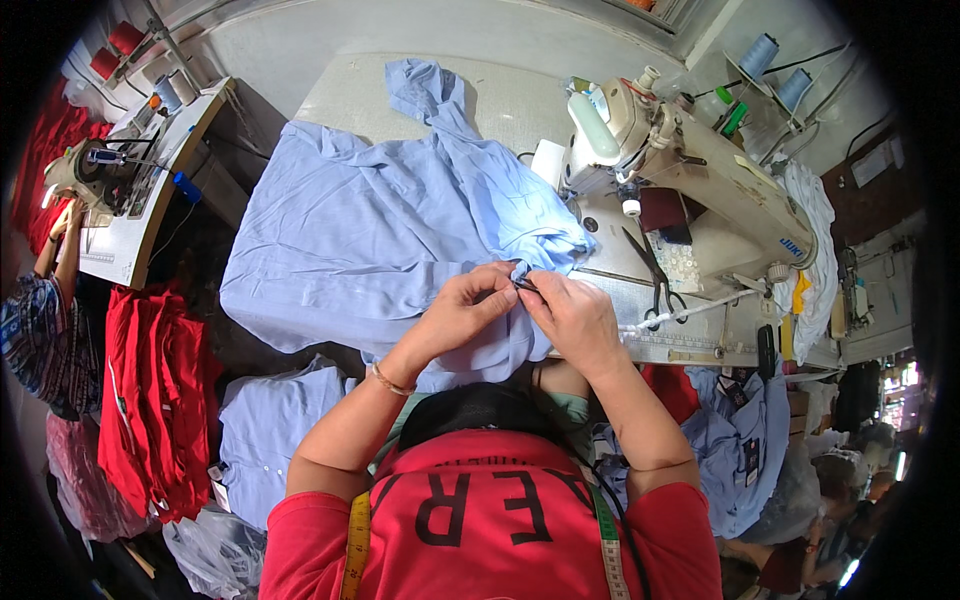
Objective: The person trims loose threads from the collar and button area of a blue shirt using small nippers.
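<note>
A light blue garment [360, 210], apparently a shirt, lies spread over the sewing table and hangs over its near edge. My left hand [465, 312] pinches a small gathered bit of its cloth at the near right part. Close against it, my right hand [575, 318] has thumb and fingers closed at the same spot. A small dark thing shows between the fingertips, too small to name. Just right of the cloth stands a sewing machine [700, 175], its lamp lighting the fabric. Black scissors [655, 275] rest on the table beyond my right hand.
Blue thread cones [760, 55] stand on a rack at the back right. More blue garments [740, 450] hang at the right, and another blue garment [275, 425] lies at the left beside red garments [155, 400]. Far left, another person's hands [65, 225] are at a second machine [85, 185].
</note>
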Demonstrator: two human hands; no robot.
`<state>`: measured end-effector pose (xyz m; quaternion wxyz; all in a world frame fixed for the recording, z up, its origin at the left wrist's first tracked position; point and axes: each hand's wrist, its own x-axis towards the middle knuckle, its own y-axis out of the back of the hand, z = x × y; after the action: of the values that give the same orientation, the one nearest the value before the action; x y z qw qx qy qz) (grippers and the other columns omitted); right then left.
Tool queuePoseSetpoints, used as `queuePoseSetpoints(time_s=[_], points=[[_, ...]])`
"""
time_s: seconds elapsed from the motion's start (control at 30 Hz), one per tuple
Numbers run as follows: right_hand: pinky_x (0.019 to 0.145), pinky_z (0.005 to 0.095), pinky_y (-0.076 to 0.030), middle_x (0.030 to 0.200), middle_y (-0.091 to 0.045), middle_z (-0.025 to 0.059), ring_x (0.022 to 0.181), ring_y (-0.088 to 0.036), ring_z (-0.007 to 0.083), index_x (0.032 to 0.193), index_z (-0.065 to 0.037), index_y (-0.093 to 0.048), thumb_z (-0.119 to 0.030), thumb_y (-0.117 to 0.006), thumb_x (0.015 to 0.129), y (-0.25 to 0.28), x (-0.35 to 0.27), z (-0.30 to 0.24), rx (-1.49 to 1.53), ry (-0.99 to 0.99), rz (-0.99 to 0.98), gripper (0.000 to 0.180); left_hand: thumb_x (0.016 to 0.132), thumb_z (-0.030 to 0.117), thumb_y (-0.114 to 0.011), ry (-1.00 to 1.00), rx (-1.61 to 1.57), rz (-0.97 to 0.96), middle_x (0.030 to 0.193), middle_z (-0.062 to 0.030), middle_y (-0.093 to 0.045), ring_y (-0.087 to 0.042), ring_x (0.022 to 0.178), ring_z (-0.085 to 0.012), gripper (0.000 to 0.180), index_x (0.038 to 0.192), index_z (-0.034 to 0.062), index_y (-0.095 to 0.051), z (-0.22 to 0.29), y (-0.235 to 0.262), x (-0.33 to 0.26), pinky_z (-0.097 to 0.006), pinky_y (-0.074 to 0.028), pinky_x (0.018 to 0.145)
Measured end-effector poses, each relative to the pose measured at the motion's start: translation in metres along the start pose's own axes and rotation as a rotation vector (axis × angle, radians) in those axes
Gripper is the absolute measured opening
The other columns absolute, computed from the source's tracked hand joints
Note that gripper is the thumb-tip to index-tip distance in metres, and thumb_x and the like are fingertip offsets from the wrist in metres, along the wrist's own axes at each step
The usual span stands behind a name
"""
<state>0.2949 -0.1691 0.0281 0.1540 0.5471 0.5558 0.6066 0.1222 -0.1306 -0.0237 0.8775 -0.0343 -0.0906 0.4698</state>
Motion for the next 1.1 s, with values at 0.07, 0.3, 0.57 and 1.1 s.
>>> queuePoseSetpoints(time_s=[0.07, 0.3, 0.57, 1.1], points=[[0.052, 0.0379, -0.045, 0.068, -0.056, 0.0081, 0.057, -0.057, 0.0267, 0.087, -0.009, -0.053, -0.019, -0.060, 0.083, -0.002, -0.001, 0.001, -0.024, 0.013, 0.009, 0.013, 0.089, 0.015, -0.058, 0.023, -0.005, -0.003, 0.099, -0.0085, -0.061, -0.039, 0.123, -0.0231, 0.016, 0.085, -0.0002, -0.061, 0.001, 0.000, 0.000, -0.034, -0.029, 0.099], [0.055, 0.0375, -0.046, 0.076, -0.061, 0.0092, 0.062, -0.059, 0.0298, 0.093, -0.005, -0.054, -0.016, -0.060, 0.083, -0.001, -0.002, 0.006, 0.153, -0.142, 0.017, 0.016, 0.086, 0.009, -0.061, -0.149, -0.022, 0.259, 0.098, -0.0074, -0.061, -0.053, 0.098, -0.0153, 0.010, 0.088, -0.0003, -0.064, -0.008, -0.004, 0.001, -0.027, -0.041, 0.085], [0.062, 0.0301, -0.047, 0.090, -0.062, 0.0091, 0.071, -0.060, 0.0212, 0.100, -0.002, -0.056, -0.012, -0.061, 0.081, 0.034, 0.007, -0.020, 0.677, -0.256, -0.316, 0.021, 0.088, 0.011, -0.060, -0.025, -0.172, 0.436, 0.079, -0.0053, -0.063, -0.057, 0.073, -0.0101, 0.015, 0.088, -0.0042, -0.062, -0.012, -0.003, -0.002, -0.023, -0.046, 0.069], [0.066, 0.0441, -0.047, 0.083, -0.063, 0.0172, 0.077, -0.060, 0.0365, 0.099, -0.006, -0.057, -0.021, -0.058, 0.083, -0.006, -0.001, 0.020, 0.281, -0.278, -0.239, 0.021, 0.095, 0.020, -0.049, 0.032, 0.038, 0.226, 0.101, -0.0091, -0.063, -0.055, 0.088, -0.0107, 0.025, 0.088, -0.0026, -0.056, -0.009, -0.005, 0.007, -0.025, -0.044, 0.081]])
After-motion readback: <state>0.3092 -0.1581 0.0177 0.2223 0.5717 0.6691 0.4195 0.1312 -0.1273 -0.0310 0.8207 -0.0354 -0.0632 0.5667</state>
